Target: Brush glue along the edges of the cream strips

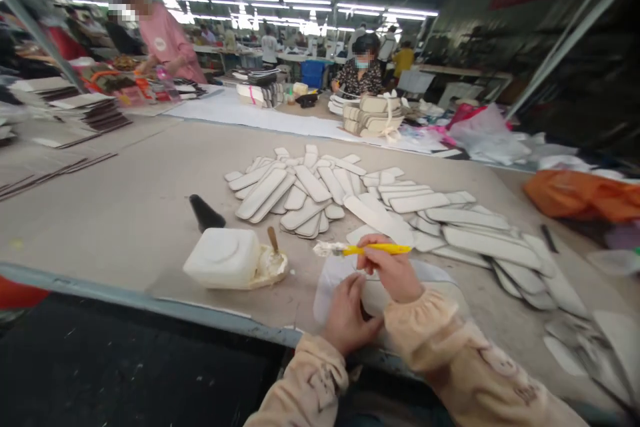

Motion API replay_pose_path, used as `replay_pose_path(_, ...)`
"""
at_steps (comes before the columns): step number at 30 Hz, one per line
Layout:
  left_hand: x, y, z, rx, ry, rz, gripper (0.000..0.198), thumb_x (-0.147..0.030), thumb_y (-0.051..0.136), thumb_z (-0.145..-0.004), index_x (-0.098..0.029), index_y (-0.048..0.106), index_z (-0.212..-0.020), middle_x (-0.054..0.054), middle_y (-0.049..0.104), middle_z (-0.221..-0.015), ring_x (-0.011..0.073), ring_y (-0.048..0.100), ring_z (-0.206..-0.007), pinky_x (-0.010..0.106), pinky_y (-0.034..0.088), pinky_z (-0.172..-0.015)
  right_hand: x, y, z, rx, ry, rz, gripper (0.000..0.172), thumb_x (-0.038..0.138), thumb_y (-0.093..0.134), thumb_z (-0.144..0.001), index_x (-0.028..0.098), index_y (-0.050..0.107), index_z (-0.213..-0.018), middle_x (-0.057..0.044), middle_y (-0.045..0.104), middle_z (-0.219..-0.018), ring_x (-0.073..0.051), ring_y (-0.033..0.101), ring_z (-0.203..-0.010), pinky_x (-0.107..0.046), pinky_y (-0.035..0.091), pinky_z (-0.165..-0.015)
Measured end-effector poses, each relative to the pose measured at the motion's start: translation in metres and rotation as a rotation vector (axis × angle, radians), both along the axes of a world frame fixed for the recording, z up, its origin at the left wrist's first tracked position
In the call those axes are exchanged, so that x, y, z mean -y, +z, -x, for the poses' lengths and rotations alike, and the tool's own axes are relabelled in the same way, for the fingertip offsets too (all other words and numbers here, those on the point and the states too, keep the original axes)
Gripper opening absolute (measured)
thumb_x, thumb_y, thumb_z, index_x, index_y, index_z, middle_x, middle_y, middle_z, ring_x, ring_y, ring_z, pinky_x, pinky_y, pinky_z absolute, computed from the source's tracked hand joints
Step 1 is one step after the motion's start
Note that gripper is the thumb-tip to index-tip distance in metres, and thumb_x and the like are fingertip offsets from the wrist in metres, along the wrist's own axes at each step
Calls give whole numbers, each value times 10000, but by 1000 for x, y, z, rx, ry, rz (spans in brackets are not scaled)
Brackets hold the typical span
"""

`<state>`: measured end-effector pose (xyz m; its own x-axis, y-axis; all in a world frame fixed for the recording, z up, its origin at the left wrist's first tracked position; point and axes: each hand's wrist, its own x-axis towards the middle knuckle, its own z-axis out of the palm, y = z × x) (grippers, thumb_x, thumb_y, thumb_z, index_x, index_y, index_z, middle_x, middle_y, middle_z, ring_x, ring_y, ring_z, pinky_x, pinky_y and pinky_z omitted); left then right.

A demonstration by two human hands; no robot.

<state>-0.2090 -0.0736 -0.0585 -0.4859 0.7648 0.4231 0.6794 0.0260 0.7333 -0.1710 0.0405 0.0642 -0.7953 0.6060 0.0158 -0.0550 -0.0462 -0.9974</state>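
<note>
My right hand is closed around a yellow-handled brush whose white, glue-laden bristles point left over the table. My left hand rests with fingers pressed on a white insole piece lying on a pale sheet at the table's near edge. To the left stands a white glue container with an open dish of glue and a stick standing in it.
Several white insole pieces are spread over the brown table, trailing off to the right. A dark object lies behind the container. Orange bags sit far right. Other people work at tables behind.
</note>
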Motion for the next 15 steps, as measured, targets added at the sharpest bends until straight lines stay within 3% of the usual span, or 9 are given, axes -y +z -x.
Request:
replay_pose_path(3, 8, 8, 3, -14, -24, -37, 599, -360, 713, -746, -142, 500, -1262, 190, 499, -1309, 313, 504, -1229, 493, 478, -1011, -21, -2, -53, -101, -286, 138, 208, 416, 590, -831, 210, 588, -860, 32, 561, -531, -103, 451, -461, -222, 320, -440)
replay_pose_path(7, 18, 12, 7, -95, -78, -127, 281, -183, 609, -826, -185, 591, -1106, 139, 545, -1195, 249, 545, -1135, 424, 503, -958, -34, -15, -124, -108, -551, 157, 233, 435, 605, -830, 204, 585, -845, 39, 523, -508, -88, 413, -443, -212, 274, -417)
replay_pose_path(11, 23, 9, 9, -188, -167, -150, 229, -120, 611, -827, -201, 642, -1039, 102, 599, -1057, 210, 583, -985, 375, 527, -857, -25, -35, -152, 15, -603, 136, 276, 463, 601, -840, 188, 583, -859, 46, 500, -482, -86, 396, -434, -214, 272, -414)
replay_pose_path(15, 20, 8, 9, -222, -198, -154, 213, -96, 626, -821, -196, 671, -1004, 89, 648, -985, 206, 599, -922, 379, 525, -832, -10, -46, -134, 120, -508, 87, 338, 526, 562, -858, 188, 566, -863, 40, 534, -493, -92, 408, -439, -220, 303, -433)
